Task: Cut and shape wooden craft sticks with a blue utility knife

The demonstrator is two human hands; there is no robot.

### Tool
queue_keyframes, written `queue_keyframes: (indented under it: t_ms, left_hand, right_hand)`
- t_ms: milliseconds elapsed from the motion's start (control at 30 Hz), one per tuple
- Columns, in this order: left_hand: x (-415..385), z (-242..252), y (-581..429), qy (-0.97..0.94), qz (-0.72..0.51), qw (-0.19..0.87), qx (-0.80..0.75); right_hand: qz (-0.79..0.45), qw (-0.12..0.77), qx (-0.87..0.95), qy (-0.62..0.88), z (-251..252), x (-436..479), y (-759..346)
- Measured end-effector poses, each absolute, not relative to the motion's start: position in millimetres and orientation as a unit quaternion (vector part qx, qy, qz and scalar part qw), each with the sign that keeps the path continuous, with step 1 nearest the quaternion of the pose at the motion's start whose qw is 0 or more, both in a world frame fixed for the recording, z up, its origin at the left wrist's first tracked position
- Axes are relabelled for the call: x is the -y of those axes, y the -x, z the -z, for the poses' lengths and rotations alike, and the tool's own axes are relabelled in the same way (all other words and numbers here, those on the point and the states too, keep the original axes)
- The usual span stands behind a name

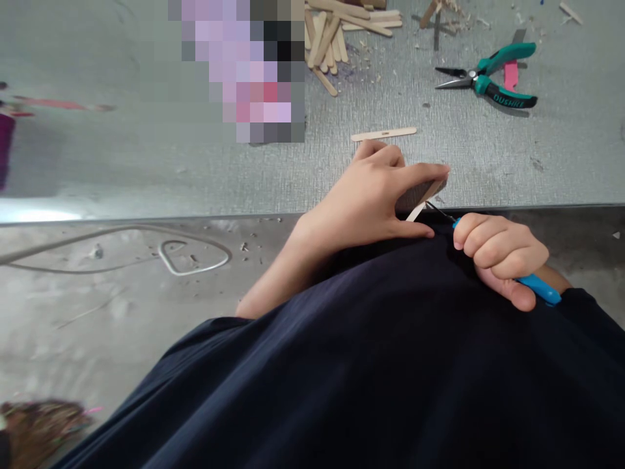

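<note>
The person's left hand (375, 195) pinches a flat wooden craft stick (424, 198) between thumb and forefinger, holding it at the near edge of the grey metal surface (195, 169), just above the dark blue garment (342, 365) that fills the lower part of the view. The right hand (498, 257) is closed in a fist around a blue-handled knife (537, 285), whose thin dark blade points up and left and meets the lower end of the held stick. The two hands sit close together, the left slightly farther from the body than the right. Just beyond the left hand, a single craft stick (383, 134) lies flat on the surface. Farther back, a loose pile of similar sticks (336, 32) lies near the top of the view, with wood shavings scattered around it. To the right of the pile rest green-handled long-nose pliers (493, 81), their jaws pointing left, lying over a small pink piece (510, 75). Below the surface's edge, on the floor at left, a bent loop of grey wire (190, 257) lies among small bits of debris.
</note>
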State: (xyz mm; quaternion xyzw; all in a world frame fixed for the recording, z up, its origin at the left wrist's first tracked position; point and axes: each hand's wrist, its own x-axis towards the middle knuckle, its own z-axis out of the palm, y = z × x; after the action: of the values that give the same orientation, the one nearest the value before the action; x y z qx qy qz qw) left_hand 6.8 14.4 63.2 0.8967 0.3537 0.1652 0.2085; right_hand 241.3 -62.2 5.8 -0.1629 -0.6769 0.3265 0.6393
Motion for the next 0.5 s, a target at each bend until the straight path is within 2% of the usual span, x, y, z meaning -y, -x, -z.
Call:
queue_keyframes:
  t_ms: [300, 500]
  left_hand:
    - [-13, -62, -6, -0.9, -0.166, 0.213, -0.343]
    - [-19, -65, 1, -0.911, -0.161, 0.248, -0.288]
  right_hand:
    - [-0.263, 0.719, 0.642, -0.04, -3, 38, -223]
    - [-0.264, 0.708, 0.654, -0.033, -10, 37, -223]
